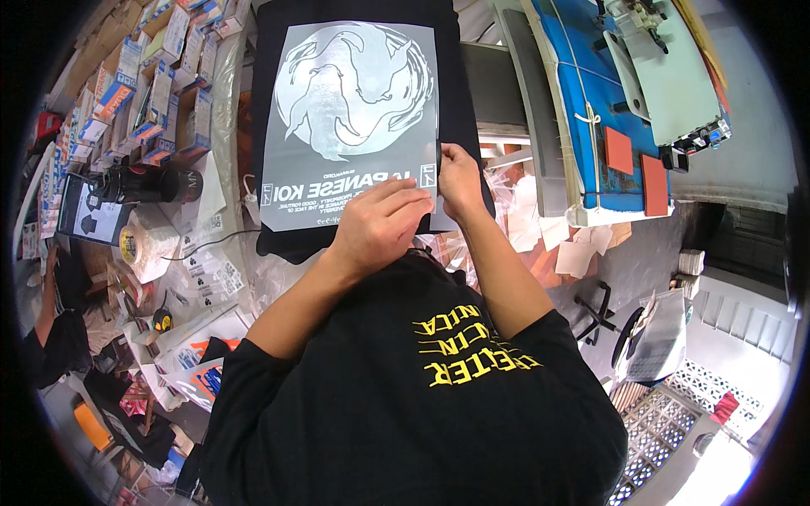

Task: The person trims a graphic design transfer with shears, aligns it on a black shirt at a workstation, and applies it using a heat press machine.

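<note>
A translucent sheet (354, 88) printed with a white circular koi design and mirrored lettering lies on black fabric (267, 93) over a board at the top centre. My left hand (380, 221) rests on the sheet's lower right part, fingers bent and held together at its right edge. My right hand (458, 181) pinches that same edge beside the lettering, thumb and fingers closed on it. The fabric beneath shows round the sheet's sides and below it. The exact grip of my left fingertips is partly hidden.
Stacked boxes (152, 101), a screen (91, 211) and a black cylinder (173, 185) crowd the left. Another person's arm (45, 308) shows at far left. A blue machine bed (574, 76) with red pads (618, 150) stands right, above loose paper (582, 244) and a chair (633, 337).
</note>
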{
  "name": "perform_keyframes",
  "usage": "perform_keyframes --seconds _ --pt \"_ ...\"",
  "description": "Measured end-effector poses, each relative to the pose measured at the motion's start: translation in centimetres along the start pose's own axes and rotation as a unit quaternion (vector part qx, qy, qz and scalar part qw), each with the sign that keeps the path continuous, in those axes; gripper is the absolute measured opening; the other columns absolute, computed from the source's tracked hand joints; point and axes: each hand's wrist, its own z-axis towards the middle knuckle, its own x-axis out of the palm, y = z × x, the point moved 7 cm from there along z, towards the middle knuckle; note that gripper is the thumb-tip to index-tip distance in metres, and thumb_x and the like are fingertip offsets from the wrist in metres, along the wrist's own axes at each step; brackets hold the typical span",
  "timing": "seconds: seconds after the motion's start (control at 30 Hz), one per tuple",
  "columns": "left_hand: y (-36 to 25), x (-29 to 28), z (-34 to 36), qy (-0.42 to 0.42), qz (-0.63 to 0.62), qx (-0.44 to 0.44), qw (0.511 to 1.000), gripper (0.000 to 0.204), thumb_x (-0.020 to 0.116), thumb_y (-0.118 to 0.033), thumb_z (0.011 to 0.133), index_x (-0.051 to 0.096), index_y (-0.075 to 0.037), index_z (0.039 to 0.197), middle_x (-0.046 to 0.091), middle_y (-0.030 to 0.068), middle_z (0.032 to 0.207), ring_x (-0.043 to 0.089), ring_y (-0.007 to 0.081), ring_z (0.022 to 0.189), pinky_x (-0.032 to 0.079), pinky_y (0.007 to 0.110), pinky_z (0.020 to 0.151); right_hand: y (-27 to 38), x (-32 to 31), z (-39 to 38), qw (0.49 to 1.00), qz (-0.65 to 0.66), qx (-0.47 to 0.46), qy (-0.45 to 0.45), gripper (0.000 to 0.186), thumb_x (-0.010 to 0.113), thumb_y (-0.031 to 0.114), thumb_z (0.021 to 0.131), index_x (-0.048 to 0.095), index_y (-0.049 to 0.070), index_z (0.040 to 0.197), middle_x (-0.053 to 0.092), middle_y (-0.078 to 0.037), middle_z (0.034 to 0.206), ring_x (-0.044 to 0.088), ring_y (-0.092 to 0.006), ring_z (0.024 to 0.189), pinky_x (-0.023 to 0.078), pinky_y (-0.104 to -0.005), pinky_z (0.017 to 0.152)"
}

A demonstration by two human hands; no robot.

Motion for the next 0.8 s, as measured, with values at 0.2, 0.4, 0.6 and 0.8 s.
perform_keyframes --seconds 0.2,0.4,0.6,0.8 --pt "-1.1 -1.1 -0.3 -0.007 0.009 0.009 1.0 0.018 0.069 0.002 0.072 0.07 -0.005 0.089 0.072 0.0073 0.097 0.07 0.0283 0.095 0.057 0.043 0.088 1.8 0.4 0.9 0.999 0.031 0.029 0.027 0.021 0.06 0.02 0.096 0.06 0.001 0.104 0.059 -0.003 0.072 0.054 -0.0099 0.056 0.036 -0.0235 0.042" --pt "-1.6 -1.8 -0.4 0.002 0.007 0.01 1.0 0.022 0.07 0.001 0.07 0.069 -0.005 0.091 0.071 0.0068 0.1 0.069 0.0284 0.097 0.057 0.044 0.089 1.3 0.3 2.1 0.999 0.025 0.018 0.028 0.02 0.058 0.018 0.096 0.06 0.0 0.104 0.059 -0.003 0.072 0.053 -0.0102 0.054 0.036 -0.024 0.041" --pt "-3.6 -3.1 -1.0 0.013 0.002 0.026 1.0 0.023 0.072 -0.001 0.071 0.07 -0.004 0.093 0.071 0.0077 0.101 0.068 0.0298 0.1 0.057 0.045 0.09 3.9 0.8 6.0 1.0 0.01 -0.005 0.016 0.019 0.055 0.011 0.092 0.061 -0.002 0.105 0.059 -0.004 0.071 0.053 -0.0118 0.054 0.036 -0.0266 0.041" --pt "-4.8 -4.3 -1.3 0.014 -0.017 0.005 1.0 0.022 0.072 0.004 0.073 0.069 -0.003 0.094 0.072 0.0089 0.102 0.068 0.031 0.104 0.056 0.045 0.091 5.2 1.0 8.9 1.0 0.003 -0.007 0.011 0.021 0.052 0.009 0.091 0.061 -0.003 0.106 0.061 -0.007 0.074 0.053 -0.0132 0.055 0.037 -0.0279 0.043"
